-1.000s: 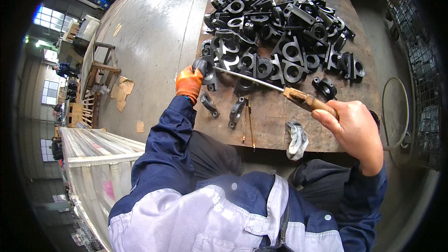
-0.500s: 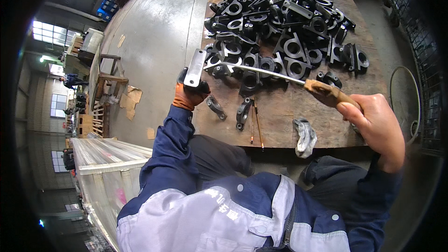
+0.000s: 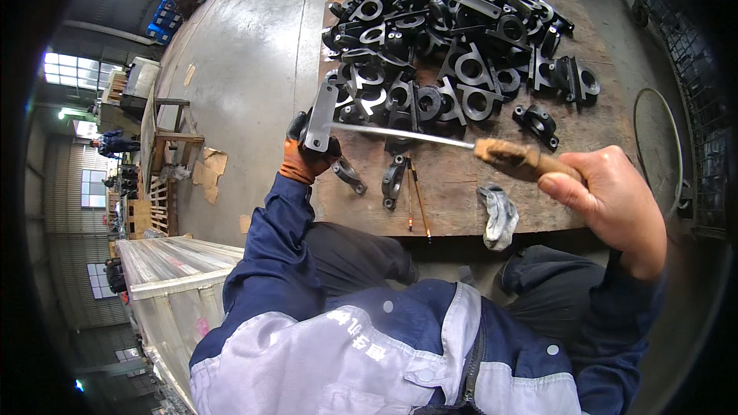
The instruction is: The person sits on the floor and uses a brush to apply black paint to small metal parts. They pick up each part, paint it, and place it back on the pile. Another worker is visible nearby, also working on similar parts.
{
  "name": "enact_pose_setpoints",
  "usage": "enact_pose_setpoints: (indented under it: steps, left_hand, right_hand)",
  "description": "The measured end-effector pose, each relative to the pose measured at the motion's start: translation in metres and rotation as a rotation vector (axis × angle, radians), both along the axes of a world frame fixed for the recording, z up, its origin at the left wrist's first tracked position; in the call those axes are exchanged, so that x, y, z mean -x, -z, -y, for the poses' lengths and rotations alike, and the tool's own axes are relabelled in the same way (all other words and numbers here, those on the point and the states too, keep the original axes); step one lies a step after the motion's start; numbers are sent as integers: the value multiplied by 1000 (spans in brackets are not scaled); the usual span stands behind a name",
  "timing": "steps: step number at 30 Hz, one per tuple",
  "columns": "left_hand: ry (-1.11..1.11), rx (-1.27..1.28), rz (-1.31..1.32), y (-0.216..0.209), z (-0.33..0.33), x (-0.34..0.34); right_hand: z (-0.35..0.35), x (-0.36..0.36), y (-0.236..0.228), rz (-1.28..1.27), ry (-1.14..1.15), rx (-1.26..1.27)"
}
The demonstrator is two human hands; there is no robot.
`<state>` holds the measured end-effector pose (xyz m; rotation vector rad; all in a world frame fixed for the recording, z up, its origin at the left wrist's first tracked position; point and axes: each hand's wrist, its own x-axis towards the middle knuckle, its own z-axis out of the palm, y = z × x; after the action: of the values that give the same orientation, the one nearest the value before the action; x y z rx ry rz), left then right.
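My left hand (image 3: 307,155), in an orange and black glove, is closed around a dark metal bracket (image 3: 320,117) whose flat grey face with a hole near its end is turned up. In my bare right hand (image 3: 611,196) is the wooden handle of a long, thin file (image 3: 407,134). The file's shaft reaches left to the bracket's right edge; its tip overlaps the part there, and I cannot tell whether it touches. Beneath my left hand, two loose curved clamp pieces (image 3: 350,176) (image 3: 393,182) lie on the brown board (image 3: 453,192).
A large pile of black ring-shaped brackets (image 3: 473,69) covers the board's far part. Two thin brushes (image 3: 419,200) and a crumpled grey glove (image 3: 498,217) lie near its front edge. A plastic-wrapped crate (image 3: 181,277) stands at left, a hose loop (image 3: 639,146) at right.
My right hand and the file have moved left toward the bracket, the handle sinking a little. My left hand still grips the bracket. The whole view has shifted slightly.
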<state>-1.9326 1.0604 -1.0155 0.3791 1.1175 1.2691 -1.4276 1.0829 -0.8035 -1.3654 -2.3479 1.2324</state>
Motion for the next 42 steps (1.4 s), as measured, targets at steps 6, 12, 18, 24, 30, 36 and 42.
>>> enact_pose_setpoints:
  steps: [6, 12, 18, 24, 30, 36, 42]
  left_hand:
    - [399, -432, -1487, 10, -1, 10]
    - [471, -609, -1948, -17, 4, -19]
    - [304, -456, -1545, -13, -3, -19]
    - [247, -377, -1494, -2, -9, -16]
    - [208, -76, -1180, 13, -6, -32]
    - [274, -9, -906, 41, -24, -50]
    - [435, -68, -1219, 73, -94, -78]
  right_hand:
    - [-3, -2, 1, 69, 6, -1]
    - [-5, -2, 6, 74, 88, -78]
    - [-4, -1, 6, 104, 143, -64]
    - [0, 9, 10, 174, 49, -83]
    - [-7, -1, 26, 192, 74, -130]
    - [-25, -14, 40, 291, 234, -189]
    - [-32, -26, 43, 274, 315, -100]
